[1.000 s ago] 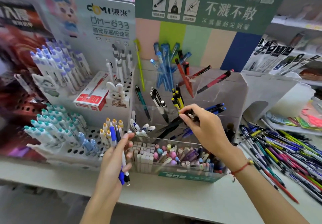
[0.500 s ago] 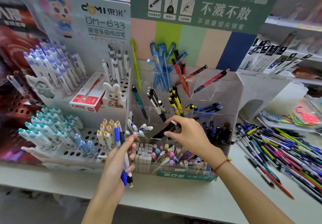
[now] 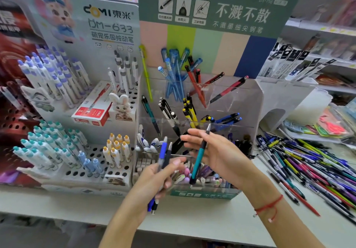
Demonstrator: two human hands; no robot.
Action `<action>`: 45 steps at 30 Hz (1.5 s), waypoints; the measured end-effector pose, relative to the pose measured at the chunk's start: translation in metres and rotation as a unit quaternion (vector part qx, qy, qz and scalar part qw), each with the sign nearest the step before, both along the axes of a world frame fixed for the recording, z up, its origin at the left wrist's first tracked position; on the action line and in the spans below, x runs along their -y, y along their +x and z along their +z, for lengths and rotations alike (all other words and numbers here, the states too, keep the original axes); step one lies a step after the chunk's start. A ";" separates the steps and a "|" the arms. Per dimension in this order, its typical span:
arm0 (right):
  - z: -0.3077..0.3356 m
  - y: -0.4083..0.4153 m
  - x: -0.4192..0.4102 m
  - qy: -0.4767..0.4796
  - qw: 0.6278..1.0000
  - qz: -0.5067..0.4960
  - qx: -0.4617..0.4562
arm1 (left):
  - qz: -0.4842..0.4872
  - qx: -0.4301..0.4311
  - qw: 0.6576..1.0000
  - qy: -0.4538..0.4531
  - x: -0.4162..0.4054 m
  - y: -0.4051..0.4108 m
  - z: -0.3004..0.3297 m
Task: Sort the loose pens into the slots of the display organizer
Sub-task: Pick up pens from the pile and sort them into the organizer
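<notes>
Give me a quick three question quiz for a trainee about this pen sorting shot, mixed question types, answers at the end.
1. True or false: the right hand holds a teal pen.
2. Which does the left hand grip? A) a yellow pen B) a blue pen and a dark pen C) a red box
3. Fill in: the loose pens lie on the shelf to the ____ of the clear organizer.

Key: 1 true; 2 B; 3 right
</notes>
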State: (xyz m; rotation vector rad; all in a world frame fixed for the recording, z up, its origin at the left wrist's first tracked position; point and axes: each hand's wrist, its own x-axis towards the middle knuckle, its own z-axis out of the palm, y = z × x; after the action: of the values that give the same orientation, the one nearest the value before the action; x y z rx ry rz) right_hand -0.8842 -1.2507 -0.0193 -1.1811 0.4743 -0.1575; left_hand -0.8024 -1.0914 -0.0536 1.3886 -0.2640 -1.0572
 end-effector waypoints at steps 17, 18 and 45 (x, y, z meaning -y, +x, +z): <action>0.003 -0.014 -0.016 -0.192 0.975 0.033 -0.110 | 0.051 0.136 0.989 -0.036 0.037 -0.015 0.008; 0.002 -0.016 -0.015 -0.208 0.970 0.030 -0.120 | 0.076 0.118 0.989 -0.042 0.035 -0.015 0.009; 0.019 0.130 -0.022 -0.735 0.671 -0.072 0.061 | 0.260 -0.153 0.933 -0.199 -0.032 0.036 -0.005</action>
State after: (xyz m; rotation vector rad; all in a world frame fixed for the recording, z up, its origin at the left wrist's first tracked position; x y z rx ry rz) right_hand -0.7545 -1.2285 -0.0002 -2.7097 0.2469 -0.8767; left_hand -0.7660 -1.0597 -0.0585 0.8421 0.1164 -0.7076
